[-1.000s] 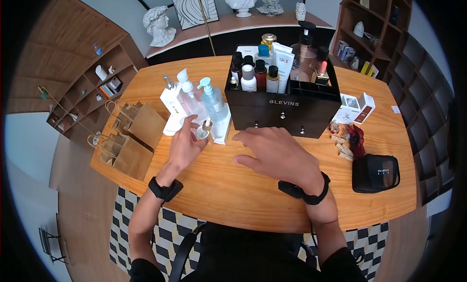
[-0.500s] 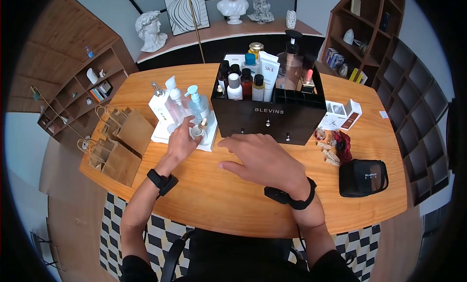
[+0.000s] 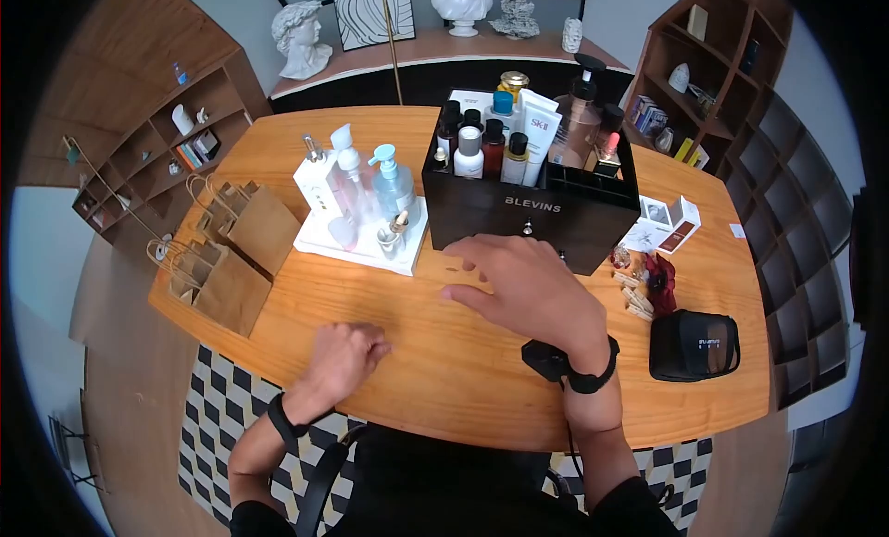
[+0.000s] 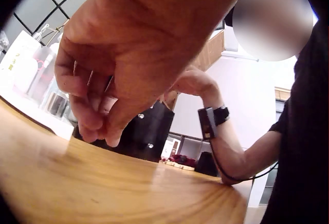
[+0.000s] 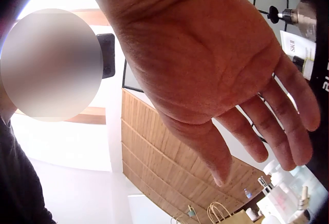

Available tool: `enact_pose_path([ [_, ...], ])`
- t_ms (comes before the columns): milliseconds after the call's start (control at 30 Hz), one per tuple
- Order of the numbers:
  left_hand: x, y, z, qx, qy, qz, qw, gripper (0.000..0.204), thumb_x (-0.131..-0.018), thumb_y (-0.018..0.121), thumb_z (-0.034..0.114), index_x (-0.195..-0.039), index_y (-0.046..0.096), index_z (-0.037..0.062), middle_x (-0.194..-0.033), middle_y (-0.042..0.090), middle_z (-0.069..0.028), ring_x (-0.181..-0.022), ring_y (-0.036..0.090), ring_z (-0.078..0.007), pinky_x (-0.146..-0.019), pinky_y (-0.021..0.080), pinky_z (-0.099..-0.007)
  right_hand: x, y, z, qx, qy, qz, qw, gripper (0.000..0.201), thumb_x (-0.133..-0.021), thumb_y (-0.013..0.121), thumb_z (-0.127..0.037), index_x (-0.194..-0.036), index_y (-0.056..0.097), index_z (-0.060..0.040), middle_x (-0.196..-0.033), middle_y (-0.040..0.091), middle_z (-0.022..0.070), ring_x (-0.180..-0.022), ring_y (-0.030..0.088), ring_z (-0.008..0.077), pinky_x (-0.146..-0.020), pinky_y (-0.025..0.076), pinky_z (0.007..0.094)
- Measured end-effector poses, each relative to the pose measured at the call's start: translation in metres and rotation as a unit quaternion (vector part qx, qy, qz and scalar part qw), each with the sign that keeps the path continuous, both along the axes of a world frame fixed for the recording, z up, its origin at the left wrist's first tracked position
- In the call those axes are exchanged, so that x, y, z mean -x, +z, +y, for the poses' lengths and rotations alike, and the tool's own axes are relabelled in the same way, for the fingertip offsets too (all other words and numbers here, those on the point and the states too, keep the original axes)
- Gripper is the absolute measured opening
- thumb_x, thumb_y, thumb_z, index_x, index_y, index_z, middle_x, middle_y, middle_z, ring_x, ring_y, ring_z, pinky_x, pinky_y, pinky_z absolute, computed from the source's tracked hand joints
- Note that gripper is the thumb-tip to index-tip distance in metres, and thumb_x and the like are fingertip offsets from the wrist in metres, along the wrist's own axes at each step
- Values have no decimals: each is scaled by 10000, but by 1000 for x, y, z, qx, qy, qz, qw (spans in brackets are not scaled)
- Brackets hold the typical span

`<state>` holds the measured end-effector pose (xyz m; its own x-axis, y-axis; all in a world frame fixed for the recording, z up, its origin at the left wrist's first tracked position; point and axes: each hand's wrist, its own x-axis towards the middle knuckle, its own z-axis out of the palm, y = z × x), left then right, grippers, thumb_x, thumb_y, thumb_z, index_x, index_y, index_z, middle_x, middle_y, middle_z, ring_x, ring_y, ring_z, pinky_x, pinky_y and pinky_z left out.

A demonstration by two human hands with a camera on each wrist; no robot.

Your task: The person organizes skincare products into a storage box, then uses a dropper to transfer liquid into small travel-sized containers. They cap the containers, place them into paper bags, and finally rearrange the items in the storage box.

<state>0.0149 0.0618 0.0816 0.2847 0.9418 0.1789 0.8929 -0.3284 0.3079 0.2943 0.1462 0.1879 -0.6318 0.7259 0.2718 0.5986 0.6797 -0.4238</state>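
Observation:
My left hand [image 3: 340, 361] hovers over the near left part of the wooden table, fingers loosely curled and holding nothing. In the left wrist view its fingertips [image 4: 113, 140] hang close over the tabletop. A small white cup [image 3: 387, 247] with a gold-collared dropper bottle [image 3: 399, 222] in it stands at the front right of a white tray [image 3: 356, 256]. Behind it on the tray are a blue pump bottle [image 3: 395, 187], a clear pinkish pump bottle [image 3: 356, 190] and a white bottle [image 3: 319, 190]. My right hand [image 3: 532, 282], fingers extended and palm empty, hovers before the black cosmetics organizer [image 3: 477, 208].
Two brown paper bags [image 3: 231, 292] stand at the left. The organizer is filled with bottles and a white tube [image 3: 537, 134]. On the right lie small boxes [image 3: 650, 227], wooden clips [image 3: 637, 301], a dark red hair tie [image 3: 660, 282] and a black pouch [image 3: 694, 344].
My left hand has let go of the small white cup, which now stands on the tray, and drawn back toward the near edge. My right hand stays almost where it was.

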Motion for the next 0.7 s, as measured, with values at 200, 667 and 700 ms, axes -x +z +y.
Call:
enact_pose_path([
  [200, -15, 1, -57, 27, -7, -39, 999, 143, -915, 798, 220, -883, 796, 81, -818, 755, -122, -730, 730, -341, -650, 567, -441, -1, 8, -1, 20, -9, 18, 1000, 405, -963, 753, -336, -1217, 711, -24, -1088, 754, 176, -1031, 723, 375, -866, 561, 474],
  [667, -28, 3, -75, -26, -78, -106, 991, 73, -870, 810, 80, -919, 770, 44, -877, 741, -111, -771, 719, -304, -648, 567, -404, 6, 17, -9, 21, -35, 3, 999, 419, -942, 787, -301, -1223, 724, 4, -1066, 772, 201, -948, 756, 352, -821, 592, 434],
  [700, -29, 6, -70, -39, -77, -104, 991, 80, -875, 816, 95, -896, 761, 41, -850, 731, -109, -755, 713, -297, -643, 563, -398, 7, 15, -10, 21, -35, 2, 999, 419, -942, 787, -301, -1223, 724, 4, -1066, 772, 201, -948, 756, 352, -821, 592, 434],
])
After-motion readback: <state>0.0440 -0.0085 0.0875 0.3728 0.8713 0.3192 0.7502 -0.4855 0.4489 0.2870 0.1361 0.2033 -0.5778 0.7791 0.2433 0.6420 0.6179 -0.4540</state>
